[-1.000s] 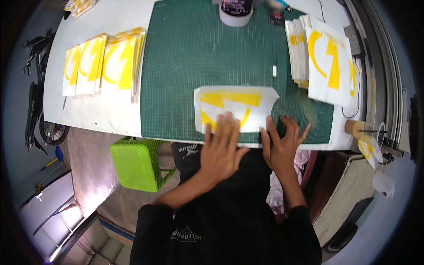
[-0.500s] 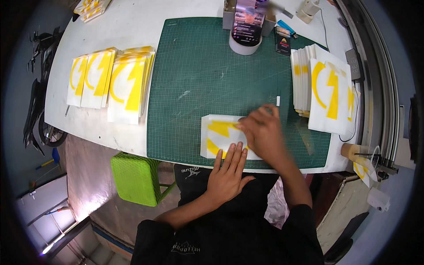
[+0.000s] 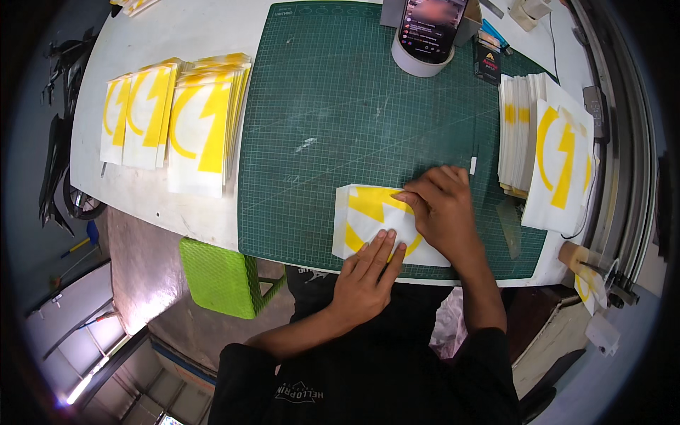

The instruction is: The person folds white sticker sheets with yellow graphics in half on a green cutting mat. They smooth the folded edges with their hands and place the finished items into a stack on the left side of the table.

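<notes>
A white paper envelope (image 3: 367, 205) with a yellow printed design lies near the front edge of a green cutting mat (image 3: 333, 113). My left hand (image 3: 365, 283) rests flat on its lower part, fingers stretched out. At the envelope's upper edge, my right hand (image 3: 448, 216) is closed, with thumb and curled fingers pinching there. That hand covers the envelope's right part. A small white piece (image 3: 473, 166) lies on the mat beyond my right hand.
Similar printed envelopes stand in a stack (image 3: 198, 131) at left and another stack (image 3: 552, 159) at right. A phone (image 3: 428, 32) leans in a white round holder (image 3: 425, 65) at the back, beside a small dark box (image 3: 486, 60). A green stool (image 3: 219, 276) stands below the table.
The view has shifted, so the mat and stacks sit differently in it. My right hand, blurred before, is now sharp at the envelope's upper edge. My left hand still lies on the paper.
</notes>
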`<state>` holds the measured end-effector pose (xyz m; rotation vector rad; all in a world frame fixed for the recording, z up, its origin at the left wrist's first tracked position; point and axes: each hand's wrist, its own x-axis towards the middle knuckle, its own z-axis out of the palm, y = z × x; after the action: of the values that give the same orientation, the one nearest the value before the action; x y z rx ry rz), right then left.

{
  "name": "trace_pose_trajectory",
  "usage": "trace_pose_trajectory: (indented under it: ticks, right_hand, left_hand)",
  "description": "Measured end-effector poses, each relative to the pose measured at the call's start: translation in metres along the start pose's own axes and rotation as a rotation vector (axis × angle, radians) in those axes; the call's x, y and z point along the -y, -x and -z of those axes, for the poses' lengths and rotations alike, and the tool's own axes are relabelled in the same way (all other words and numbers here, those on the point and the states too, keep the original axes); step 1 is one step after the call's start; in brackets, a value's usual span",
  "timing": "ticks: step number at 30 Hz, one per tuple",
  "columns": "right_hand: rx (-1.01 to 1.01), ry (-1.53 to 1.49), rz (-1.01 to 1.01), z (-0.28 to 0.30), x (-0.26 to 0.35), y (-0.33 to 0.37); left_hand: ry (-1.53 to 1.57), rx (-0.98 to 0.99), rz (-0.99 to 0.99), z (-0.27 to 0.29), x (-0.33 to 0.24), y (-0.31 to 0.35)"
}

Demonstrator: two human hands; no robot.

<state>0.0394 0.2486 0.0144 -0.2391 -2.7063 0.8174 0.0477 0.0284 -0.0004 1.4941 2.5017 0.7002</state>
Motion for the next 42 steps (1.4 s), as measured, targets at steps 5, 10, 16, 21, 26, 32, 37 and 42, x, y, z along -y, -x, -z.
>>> trace_pose_trajectory:
  ticks: [5,10,16,21,26,32,37,42]
  right_hand:
    - [-0.030,0.013,0.007,-0.004,-0.004,0.002]
    - [-0.029,0.031,0.007,-0.005,-0.004,0.003]
    - [-0.053,0.044,0.012,-0.005,-0.004,0.002]
    - [-0.019,0.043,-0.009,-0.006,-0.005,0.006]
    - [-0.003,0.063,0.012,-0.004,-0.005,0.006]
    - [-0.007,0.100,0.040,-0.004,-0.003,0.004]
    - [-0.055,0.203,0.043,-0.004,0.002,0.006]
    - [-0.112,0.315,0.081,-0.015,0.035,0.038]
  left_hand:
    - [0.017,-0.056,-0.006,0.003,0.007,-0.008]
    - [-0.039,0.002,-0.016,0.014,0.015,-0.022]
    - [0.019,0.219,0.056,0.029,0.036,-0.039]
    - [-0.021,0.268,0.052,0.041,0.047,-0.054]
    - [-0.002,0.254,0.071,0.048,0.050,-0.061]
    - [-0.041,0.188,0.071,0.047,0.057,-0.064]
    - [-0.129,0.170,0.044,0.029,0.043,-0.032]
    - [-0.103,0.204,0.068,0.039,0.046,-0.042]
